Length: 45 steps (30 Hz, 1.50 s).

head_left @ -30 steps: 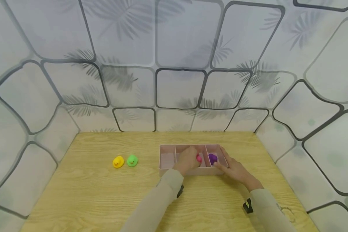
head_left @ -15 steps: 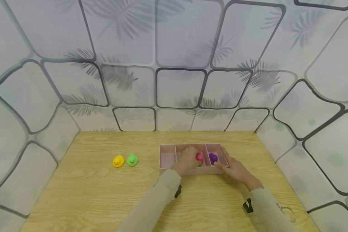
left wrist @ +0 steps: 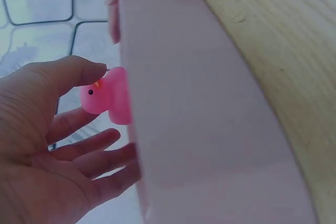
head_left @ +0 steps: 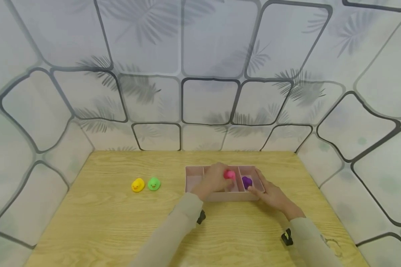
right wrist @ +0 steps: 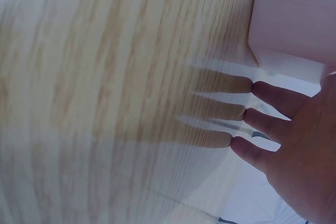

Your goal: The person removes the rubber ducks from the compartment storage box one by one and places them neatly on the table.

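- Head view shows us the pink duck [head_left: 229,174] pinched in the fingertips of the left hand [head_left: 213,181], lifted above the pink divided tray [head_left: 220,196], over one of its middle compartments.
- Left wrist view gives us the closer look: the pink duck [left wrist: 107,100], with its dark eye and orange beak, sits between the thumb and a fingertip of the left hand [left wrist: 47,150], while the other fingers lie loosely spread below it. The tray's outer wall [left wrist: 205,119] fills the middle of that picture, just beside the hand.
- We see a purple duck [head_left: 246,181] lying in the tray's rightmost compartment, just right of the raised pink one.
- We find the right hand [head_left: 270,195] resting against the tray's right end, fingers straight and relaxed, grasping nothing.
- Right wrist view confirms it for us: the right hand's fingers [right wrist: 273,98] are stretched out flat over the wooden table [right wrist: 105,77], with the tray's corner [right wrist: 294,19] near them.
- Further left on the table [head_left: 103,222] we note a yellow duck [head_left: 137,184] and a green duck [head_left: 153,184], standing just beside each other and well apart from the tray.
- Around the table rise pale walls [head_left: 200,74] printed with dark rounded outlines and leaf shadows.
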Tool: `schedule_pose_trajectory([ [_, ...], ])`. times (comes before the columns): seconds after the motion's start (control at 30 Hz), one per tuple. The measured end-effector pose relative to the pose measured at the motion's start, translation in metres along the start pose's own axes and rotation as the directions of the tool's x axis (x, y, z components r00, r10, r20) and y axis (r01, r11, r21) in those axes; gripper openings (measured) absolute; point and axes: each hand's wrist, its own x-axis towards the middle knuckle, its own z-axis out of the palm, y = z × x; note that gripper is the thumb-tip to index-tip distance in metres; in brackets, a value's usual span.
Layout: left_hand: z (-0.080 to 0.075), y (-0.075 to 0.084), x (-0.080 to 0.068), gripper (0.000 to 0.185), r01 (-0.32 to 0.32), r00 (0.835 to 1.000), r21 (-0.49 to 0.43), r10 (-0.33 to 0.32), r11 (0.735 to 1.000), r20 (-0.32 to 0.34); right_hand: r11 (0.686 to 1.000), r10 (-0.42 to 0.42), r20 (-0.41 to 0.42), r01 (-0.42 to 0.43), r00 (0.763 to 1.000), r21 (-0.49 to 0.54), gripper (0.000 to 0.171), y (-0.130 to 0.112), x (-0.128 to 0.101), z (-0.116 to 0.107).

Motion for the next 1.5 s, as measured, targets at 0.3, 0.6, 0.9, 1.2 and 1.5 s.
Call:
schedule_pose_trajectory([
  [0.3,-0.012,0.0,-0.005,0.027,-0.018,0.999,-0.028,0.017,0.999,-0.039,1.0,-0.004,0.005,0.004,1.0,-0.01,0.092,0.0,-0.001,0.0],
  [0.6,-0.024,-0.01,-0.016,0.033,0.065,0.994,-0.209,-0.082,0.976,-0.073,1.0,-0.018,-0.015,0.018,1.0,-0.012,0.09,0.001,-0.001,0.001],
  [0.9,-0.035,-0.024,-0.027,0.036,0.056,0.99,-0.345,-0.098,0.937,-0.105,0.999,-0.029,-0.021,0.029,0.999,-0.024,0.091,-0.001,-0.001,0.0],
  [1.2,-0.042,-0.039,-0.034,0.036,0.026,0.98,-0.388,-0.1,0.921,-0.171,0.999,-0.035,-0.022,0.034,0.999,-0.022,0.09,0.001,0.0,0.001],
  [1.5,-0.057,-0.049,-0.048,0.041,0.044,0.979,-0.417,-0.121,0.908,-0.161,0.999,-0.03,-0.022,0.03,0.999,-0.02,0.09,0.0,-0.002,0.002],
])
